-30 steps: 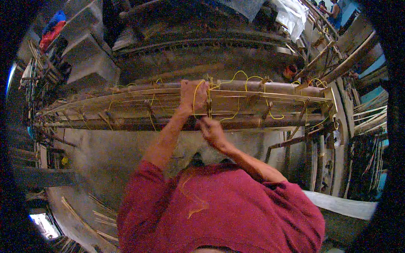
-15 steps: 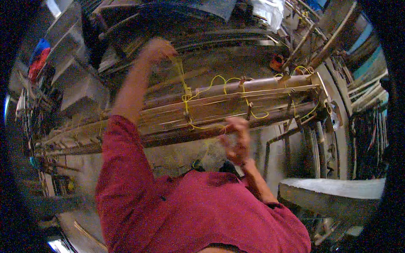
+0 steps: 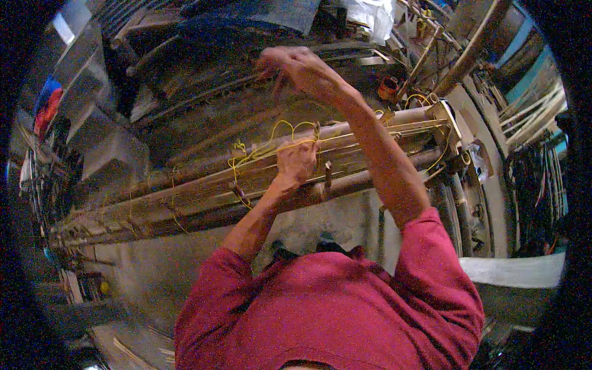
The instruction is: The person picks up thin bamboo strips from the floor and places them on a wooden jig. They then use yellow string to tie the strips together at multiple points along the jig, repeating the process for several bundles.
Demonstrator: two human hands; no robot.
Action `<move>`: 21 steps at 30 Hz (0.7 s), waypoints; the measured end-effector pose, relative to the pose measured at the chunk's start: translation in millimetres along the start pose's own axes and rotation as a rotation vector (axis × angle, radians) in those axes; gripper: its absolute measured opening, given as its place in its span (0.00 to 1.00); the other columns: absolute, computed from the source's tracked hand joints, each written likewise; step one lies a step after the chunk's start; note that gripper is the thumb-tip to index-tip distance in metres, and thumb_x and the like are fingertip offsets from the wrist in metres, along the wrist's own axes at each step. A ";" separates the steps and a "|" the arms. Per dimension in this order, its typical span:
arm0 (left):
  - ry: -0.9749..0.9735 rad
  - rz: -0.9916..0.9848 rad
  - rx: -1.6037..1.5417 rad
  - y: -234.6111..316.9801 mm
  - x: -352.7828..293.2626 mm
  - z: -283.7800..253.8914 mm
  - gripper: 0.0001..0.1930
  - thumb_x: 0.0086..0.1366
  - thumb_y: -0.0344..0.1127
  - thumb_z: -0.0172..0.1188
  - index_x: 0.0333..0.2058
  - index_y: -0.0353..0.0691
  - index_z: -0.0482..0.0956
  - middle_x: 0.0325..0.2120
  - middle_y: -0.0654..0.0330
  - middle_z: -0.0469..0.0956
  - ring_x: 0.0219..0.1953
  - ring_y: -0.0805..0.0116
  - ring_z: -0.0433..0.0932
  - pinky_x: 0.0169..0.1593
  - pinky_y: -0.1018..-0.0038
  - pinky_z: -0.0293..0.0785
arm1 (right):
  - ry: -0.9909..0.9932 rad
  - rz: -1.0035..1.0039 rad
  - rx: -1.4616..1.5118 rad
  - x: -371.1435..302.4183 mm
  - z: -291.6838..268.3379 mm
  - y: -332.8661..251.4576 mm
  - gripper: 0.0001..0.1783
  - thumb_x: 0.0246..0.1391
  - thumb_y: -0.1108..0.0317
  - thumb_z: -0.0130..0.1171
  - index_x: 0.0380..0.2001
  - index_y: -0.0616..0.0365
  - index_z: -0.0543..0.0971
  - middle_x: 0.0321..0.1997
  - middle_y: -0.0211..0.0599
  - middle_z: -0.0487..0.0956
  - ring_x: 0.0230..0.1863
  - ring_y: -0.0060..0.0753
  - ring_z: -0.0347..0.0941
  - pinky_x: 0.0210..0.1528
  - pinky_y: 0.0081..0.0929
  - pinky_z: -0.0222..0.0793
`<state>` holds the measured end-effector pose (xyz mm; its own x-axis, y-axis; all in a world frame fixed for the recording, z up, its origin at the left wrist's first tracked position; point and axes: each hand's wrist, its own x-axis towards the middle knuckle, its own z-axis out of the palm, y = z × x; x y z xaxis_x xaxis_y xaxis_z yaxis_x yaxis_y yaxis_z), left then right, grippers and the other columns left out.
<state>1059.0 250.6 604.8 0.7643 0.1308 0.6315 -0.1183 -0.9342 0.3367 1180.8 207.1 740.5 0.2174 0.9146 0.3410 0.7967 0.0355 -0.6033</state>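
Note:
A long frame of two brown poles (image 3: pixel 370 179) runs across in front of me, with thin pale strips (image 3: pixel 394 132) stretched lengthwise between them. Yellow cord (image 3: pixel 237 155) is looped around the frame in several places. Over the strips, near the far pole, my left hand (image 3: pixel 298 161) is closed on a piece of this cord; its fingertips are partly hidden. My right hand (image 3: pixel 296 65) is raised beyond the far pole with bent, motion-smeared fingers. Whether it holds cord cannot be made out. Small upright pegs (image 3: pixel 327 172) stand along the frame.
An orange-red round object (image 3: pixel 389 88) lies past the frame's right end. Long poles (image 3: pixel 475 49) lean at the upper right. A white-topped slab (image 3: pixel 518 271) is at the lower right. Blue and red cloth (image 3: pixel 48 108) hangs at the far left.
My left hand has come down from beyond the far pole onto the strips and cord. My right hand has moved from the near pole up and across to the far side.

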 end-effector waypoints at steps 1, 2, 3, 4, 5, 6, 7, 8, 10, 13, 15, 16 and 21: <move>-0.032 -0.083 0.064 2.9 3.9 -5.9 0.07 0.49 0.34 0.52 0.19 0.37 0.70 0.15 0.49 0.69 0.19 0.52 0.69 0.24 0.64 0.64 | 0.011 0.200 -0.446 16.3 5.0 21.9 0.12 0.50 0.60 0.47 0.28 0.58 0.75 0.33 0.37 0.76 0.29 0.33 0.70 0.27 0.29 0.66; -0.076 -0.076 0.140 8.2 5.3 -11.0 0.07 0.49 0.34 0.52 0.17 0.38 0.70 0.15 0.50 0.69 0.19 0.52 0.69 0.24 0.63 0.62 | -0.298 0.214 -0.554 5.2 14.2 38.5 0.12 0.50 0.60 0.48 0.26 0.57 0.74 0.29 0.35 0.75 0.26 0.32 0.69 0.26 0.29 0.64; -0.115 -0.059 0.218 12.1 10.4 -15.9 0.08 0.49 0.33 0.51 0.16 0.38 0.69 0.15 0.50 0.69 0.19 0.52 0.68 0.25 0.62 0.60 | -0.346 0.163 -0.386 11.0 15.3 52.4 0.12 0.50 0.59 0.49 0.24 0.56 0.73 0.26 0.33 0.74 0.24 0.31 0.68 0.24 0.28 0.63; -0.060 -0.049 0.139 16.8 10.2 -17.8 0.08 0.48 0.33 0.51 0.15 0.38 0.69 0.14 0.51 0.70 0.19 0.53 0.68 0.27 0.61 0.57 | -0.403 0.123 -0.214 2.7 15.1 57.2 0.12 0.50 0.59 0.50 0.22 0.55 0.73 0.23 0.31 0.73 0.22 0.30 0.67 0.23 0.28 0.62; -0.004 -0.138 0.132 20.1 12.5 -16.9 0.08 0.49 0.33 0.51 0.16 0.38 0.70 0.15 0.52 0.70 0.19 0.53 0.69 0.29 0.61 0.58 | -0.283 0.091 0.250 -3.8 14.8 56.8 0.12 0.49 0.59 0.50 0.21 0.54 0.72 0.21 0.29 0.71 0.21 0.29 0.66 0.22 0.27 0.61; -0.005 -0.229 0.138 22.5 10.1 -15.1 0.08 0.49 0.34 0.50 0.17 0.38 0.71 0.15 0.52 0.71 0.20 0.54 0.69 0.30 0.62 0.58 | -0.155 0.016 0.277 -19.2 13.8 49.3 0.11 0.49 0.59 0.51 0.20 0.54 0.71 0.19 0.27 0.68 0.20 0.27 0.64 0.22 0.26 0.60; -0.002 -0.310 0.147 23.8 9.8 -10.1 0.08 0.50 0.35 0.50 0.17 0.39 0.71 0.16 0.53 0.72 0.20 0.54 0.69 0.32 0.62 0.58 | 0.014 -0.052 0.371 -31.9 9.0 33.0 0.11 0.49 0.60 0.51 0.19 0.53 0.69 0.17 0.25 0.66 0.19 0.25 0.62 0.22 0.26 0.60; -0.130 -0.268 0.159 23.1 7.7 -7.5 0.11 0.55 0.39 0.47 0.22 0.41 0.75 0.18 0.53 0.74 0.23 0.56 0.72 0.35 0.65 0.58 | 0.103 -0.140 0.297 -43.4 4.3 15.4 0.11 0.48 0.61 0.51 0.18 0.53 0.68 0.15 0.23 0.63 0.18 0.23 0.60 0.21 0.25 0.59; -0.056 -0.313 0.115 20.6 5.6 -1.8 0.13 0.57 0.41 0.45 0.24 0.43 0.76 0.20 0.53 0.75 0.25 0.58 0.73 0.37 0.67 0.58 | -0.014 -0.295 0.085 -86.5 7.3 -20.8 0.06 0.48 0.67 0.50 0.22 0.56 0.70 0.17 0.27 0.66 0.20 0.25 0.63 0.26 0.27 0.62; -0.057 -0.336 0.100 17.4 12.1 -12.7 0.15 0.58 0.43 0.44 0.24 0.44 0.78 0.21 0.55 0.76 0.25 0.60 0.75 0.33 0.68 0.64 | -0.153 -0.010 0.504 -142.8 43.3 -62.8 0.06 0.48 0.74 0.49 0.31 0.57 0.73 0.26 0.29 0.72 0.27 0.22 0.66 0.33 0.24 0.64; -0.368 -0.366 0.016 15.9 35.1 -34.0 0.16 0.59 0.43 0.43 0.24 0.44 0.78 0.20 0.57 0.76 0.23 0.62 0.75 0.29 0.68 0.67 | 0.026 0.062 0.634 -165.0 70.0 -53.7 0.08 0.50 0.73 0.47 0.34 0.57 0.74 0.25 0.28 0.71 0.26 0.18 0.65 0.30 0.20 0.63; -0.334 -0.419 -0.391 14.9 51.4 -45.4 0.17 0.60 0.43 0.42 0.22 0.40 0.76 0.17 0.58 0.75 0.20 0.66 0.75 0.24 0.71 0.69 | 0.099 0.124 0.742 -175.0 79.8 -49.2 0.08 0.51 0.72 0.47 0.35 0.57 0.74 0.25 0.28 0.70 0.26 0.16 0.64 0.29 0.19 0.62; -0.409 -0.252 -0.582 -44.2 170.1 -44.3 0.21 0.60 0.46 0.44 0.19 0.37 0.76 0.14 0.62 0.73 0.17 0.72 0.71 0.22 0.74 0.67 | 0.149 0.254 0.523 -199.7 96.4 -33.8 0.10 0.55 0.69 0.45 0.37 0.60 0.73 0.23 0.36 0.71 0.22 0.21 0.66 0.28 0.18 0.62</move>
<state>1166.1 328.9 728.4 0.9735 0.0778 0.2148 -0.1375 -0.5514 0.8229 1056.1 62.1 623.3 0.4715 0.8553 0.2148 0.3343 0.0520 -0.9410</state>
